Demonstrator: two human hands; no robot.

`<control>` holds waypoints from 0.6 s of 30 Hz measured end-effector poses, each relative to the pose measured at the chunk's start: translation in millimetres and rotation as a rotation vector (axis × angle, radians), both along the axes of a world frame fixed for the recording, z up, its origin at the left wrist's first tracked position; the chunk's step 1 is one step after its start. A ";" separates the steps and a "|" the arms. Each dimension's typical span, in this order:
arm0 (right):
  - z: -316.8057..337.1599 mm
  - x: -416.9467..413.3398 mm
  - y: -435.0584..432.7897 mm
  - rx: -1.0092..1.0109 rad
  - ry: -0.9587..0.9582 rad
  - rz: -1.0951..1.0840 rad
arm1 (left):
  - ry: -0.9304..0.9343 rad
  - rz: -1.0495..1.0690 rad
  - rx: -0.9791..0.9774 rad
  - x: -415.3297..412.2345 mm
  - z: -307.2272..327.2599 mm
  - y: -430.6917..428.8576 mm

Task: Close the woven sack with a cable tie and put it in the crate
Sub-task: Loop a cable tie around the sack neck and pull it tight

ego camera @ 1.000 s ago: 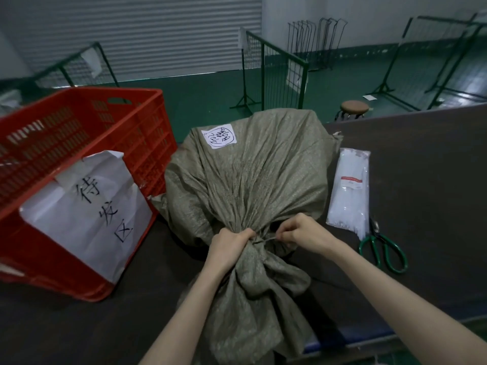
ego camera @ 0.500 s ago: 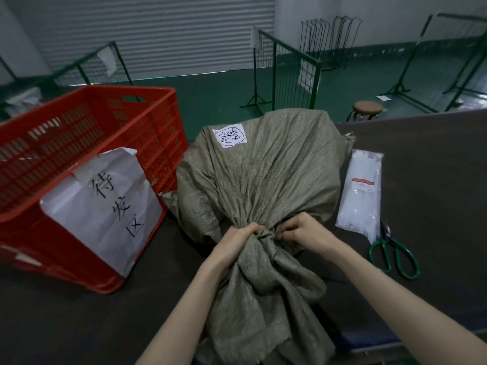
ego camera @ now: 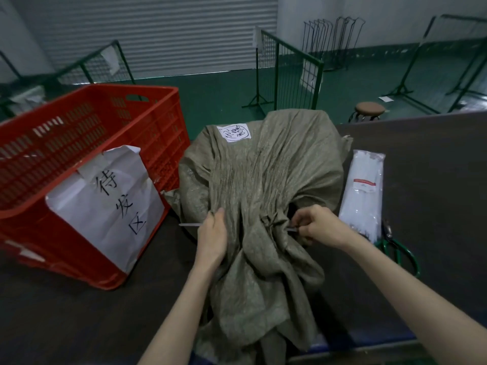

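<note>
The woven sack (ego camera: pixel 266 185) lies in the middle of the frame on a dark table (ego camera: pixel 427 196), its long axis running from the lower centre up toward the top; the full, rounded body is at the far end and the loose open mouth spills toward the bottom edge. The gathered neck sits about halfway along.

A pale cable tie (ego camera: pixel 190 225) runs crosswise at the neck, left to right, one end poking out to the left of the left hand (ego camera: pixel 212 239). That hand is pressed against the left side of the neck with fingers closed on the tie. The right hand (ego camera: pixel 320 227) pinches the tie's other end just right of the neck, fingers narrow.

A white label (ego camera: pixel 234 132) on the sack's far end bears circled handwriting too scrawled to read. The red crate (ego camera: pixel 87 164) stands at the left, just beside the sack, with a white paper sign (ego camera: pixel 110 204) reading "待发区". At the right lie a clear pack of ties (ego camera: pixel 362 193) with a small red-striped label, unreadable, and green-handled scissors (ego camera: pixel 398 250).
</note>
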State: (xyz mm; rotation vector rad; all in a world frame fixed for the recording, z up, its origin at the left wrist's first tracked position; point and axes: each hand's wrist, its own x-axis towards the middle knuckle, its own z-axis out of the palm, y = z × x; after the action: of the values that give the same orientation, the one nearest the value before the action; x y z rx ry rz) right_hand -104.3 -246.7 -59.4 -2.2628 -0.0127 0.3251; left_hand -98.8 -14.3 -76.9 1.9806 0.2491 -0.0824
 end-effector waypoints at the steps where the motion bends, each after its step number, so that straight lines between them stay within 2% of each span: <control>1: 3.5 0.1 -1.2 0.014 0.026 0.035 | -0.017 -0.006 0.022 3.5 2.1 4.0; 5: 15.2 1.5 -10.2 0.150 0.157 0.074 | 0.017 -0.036 -0.110 17.3 15.6 17.2; 7: 18.1 3.7 -14.3 0.284 0.237 0.033 | 0.051 -0.030 -0.126 27.1 18.4 22.9; 9: 17.8 7.7 -16.0 0.475 0.315 -0.072 | 0.074 -0.007 -0.087 38.0 18.8 27.4; 15: 17.2 20.9 -4.3 0.970 0.401 -0.408 | -0.043 0.029 0.087 55.1 9.5 26.3; 18: 22.8 22.3 -3.5 1.139 0.425 -0.430 | -0.142 0.082 0.127 57.4 8.4 24.0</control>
State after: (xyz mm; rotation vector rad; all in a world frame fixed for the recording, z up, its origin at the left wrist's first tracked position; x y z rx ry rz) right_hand -82.0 -250.2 -36.6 -1.0056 0.4024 0.4148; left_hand -41.5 9.7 -68.5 2.0889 0.2486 0.1292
